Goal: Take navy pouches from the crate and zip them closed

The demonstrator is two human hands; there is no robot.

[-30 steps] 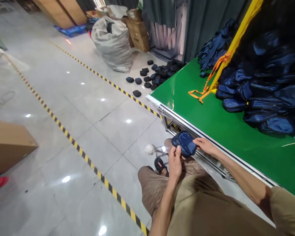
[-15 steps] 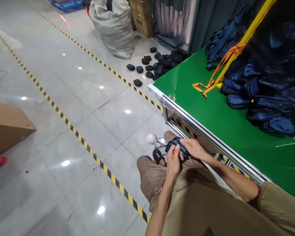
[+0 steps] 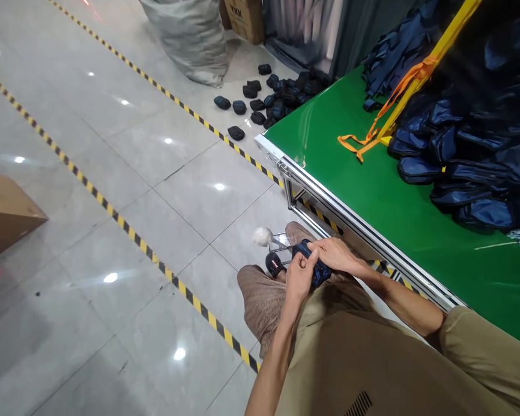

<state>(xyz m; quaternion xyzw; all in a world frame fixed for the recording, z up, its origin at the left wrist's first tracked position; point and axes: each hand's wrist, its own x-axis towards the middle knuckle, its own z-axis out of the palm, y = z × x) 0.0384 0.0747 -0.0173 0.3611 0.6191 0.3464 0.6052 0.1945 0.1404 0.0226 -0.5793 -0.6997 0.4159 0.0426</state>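
Observation:
A small dark blue and black fabric pouch [image 3: 322, 275] rests over my lap, between my two hands. My left hand [image 3: 300, 276] is closed at its near side, with thumb and forefinger pinched together against the cloth. From the right, my right hand [image 3: 334, 254] grips the pouch's upper edge, its fingertips meeting those of the left. The fingers cover much of the pouch, so its closure cannot be made out.
Beside my right arm runs a green-topped table [image 3: 320, 133] with a metal edge, bearing piled dark blue bags [image 3: 472, 179] and a yellow post [image 3: 429, 69]. Several similar pouches [image 3: 281, 98] lie on the floor near a large sack [image 3: 190, 40]. A cardboard box [image 3: 11, 214] stands left.
My left hand has shifted on the pouch, and its fingers are now pinched nearer the right fingertips. The pouch appears turned slightly. The whole view has moved a little.

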